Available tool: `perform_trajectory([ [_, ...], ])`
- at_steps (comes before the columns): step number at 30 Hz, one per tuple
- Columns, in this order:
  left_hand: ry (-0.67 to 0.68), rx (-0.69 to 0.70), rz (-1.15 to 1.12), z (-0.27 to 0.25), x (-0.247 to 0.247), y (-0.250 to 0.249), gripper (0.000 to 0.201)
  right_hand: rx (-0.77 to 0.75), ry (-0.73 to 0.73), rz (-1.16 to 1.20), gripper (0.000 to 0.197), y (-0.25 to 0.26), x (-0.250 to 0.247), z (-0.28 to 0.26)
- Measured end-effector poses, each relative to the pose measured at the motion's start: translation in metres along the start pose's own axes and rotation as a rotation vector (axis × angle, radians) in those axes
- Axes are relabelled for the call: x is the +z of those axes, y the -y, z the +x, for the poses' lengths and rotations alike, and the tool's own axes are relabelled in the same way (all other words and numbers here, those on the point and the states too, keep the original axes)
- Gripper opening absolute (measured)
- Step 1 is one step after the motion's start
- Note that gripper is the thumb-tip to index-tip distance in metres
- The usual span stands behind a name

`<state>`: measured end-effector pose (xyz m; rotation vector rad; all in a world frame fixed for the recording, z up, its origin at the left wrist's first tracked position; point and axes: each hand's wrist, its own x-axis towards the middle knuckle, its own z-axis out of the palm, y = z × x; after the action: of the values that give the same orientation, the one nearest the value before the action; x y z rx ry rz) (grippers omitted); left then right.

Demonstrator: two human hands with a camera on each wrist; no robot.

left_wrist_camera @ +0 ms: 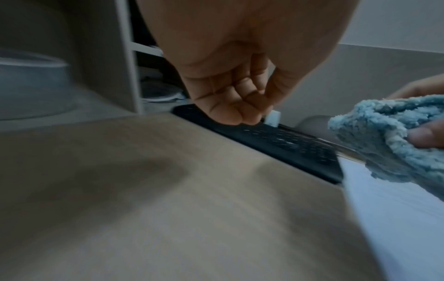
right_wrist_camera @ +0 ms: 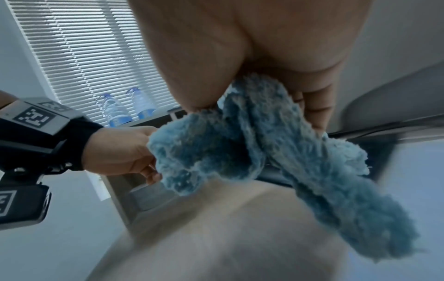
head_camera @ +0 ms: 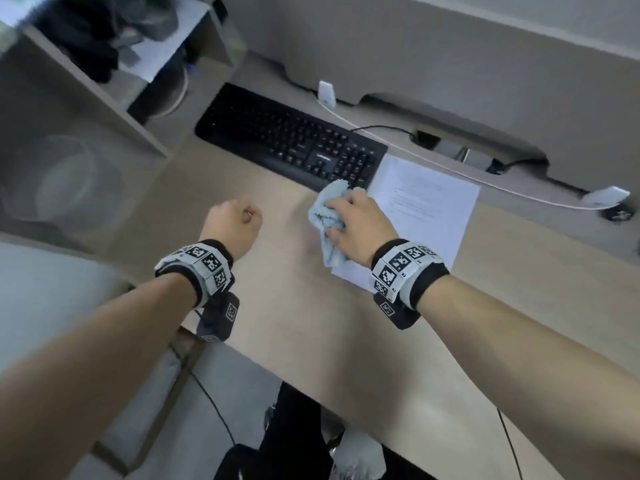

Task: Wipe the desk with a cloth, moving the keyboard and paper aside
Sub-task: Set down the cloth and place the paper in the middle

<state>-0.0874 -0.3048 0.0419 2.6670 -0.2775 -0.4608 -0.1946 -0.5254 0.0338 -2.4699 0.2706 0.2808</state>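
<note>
My right hand (head_camera: 353, 223) grips a bunched light blue cloth (head_camera: 323, 218) above the desk (head_camera: 311, 323), just in front of the keyboard's right end. The cloth (right_wrist_camera: 252, 148) hangs from the curled fingers (right_wrist_camera: 314, 106) in the right wrist view. A black keyboard (head_camera: 291, 140) lies slanted at the back of the desk. A printed white paper (head_camera: 426, 209) lies to its right, partly under my right hand. My left hand (head_camera: 232, 223) hovers to the left with fingers (left_wrist_camera: 230, 100) curled into a fist, holding nothing. The cloth (left_wrist_camera: 389, 136) shows at the right of the left wrist view.
A wooden shelf unit (head_camera: 114, 81) with dark items stands at the back left. A white cable (head_camera: 450, 171) with adapters and a black cable run behind the keyboard and paper. Two water bottles (right_wrist_camera: 127, 108) stand by window blinds. A chair and floor cables lie below the desk's front edge.
</note>
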Motion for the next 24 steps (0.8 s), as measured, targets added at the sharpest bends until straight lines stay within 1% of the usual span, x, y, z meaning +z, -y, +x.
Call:
perform_trajectory([
  [3,-0.033,-0.12,-0.024,0.007,-0.044,0.079,0.015,-0.07,0.062,-0.034,0.038,0.082,0.042,0.056],
  [6,-0.074,-0.216,-0.055,0.01,-0.074,0.152,0.013,-0.148,0.132,-0.052,0.04,0.158,0.088,0.113],
  [8,-0.069,-0.27,-0.075,0.008,-0.084,0.187,0.012,-0.197,0.169,-0.067,0.04,0.197,0.115,0.143],
  [10,-0.063,-0.321,-0.118,0.009,-0.092,0.222,0.011,-0.226,0.211,-0.101,0.046,0.233,0.144,0.171],
  [13,-0.055,-0.322,-0.12,0.008,-0.097,0.251,0.013,-0.242,0.268,-0.171,0.058,0.264,0.174,0.198],
  [16,-0.04,-0.309,-0.131,0.009,-0.098,0.264,0.012,-0.241,0.343,-0.201,0.061,0.273,0.192,0.208],
  [18,-0.032,-0.301,-0.144,0.012,-0.097,0.262,0.013,-0.246,0.342,-0.182,0.06,0.27,0.192,0.205],
  [21,0.004,-0.284,-0.16,0.022,-0.096,0.241,0.013,-0.188,0.26,-0.095,0.053,0.25,0.175,0.193],
  [24,0.086,-0.252,-0.252,0.038,-0.083,0.2,0.012,-0.066,0.137,-0.022,0.047,0.203,0.138,0.173],
])
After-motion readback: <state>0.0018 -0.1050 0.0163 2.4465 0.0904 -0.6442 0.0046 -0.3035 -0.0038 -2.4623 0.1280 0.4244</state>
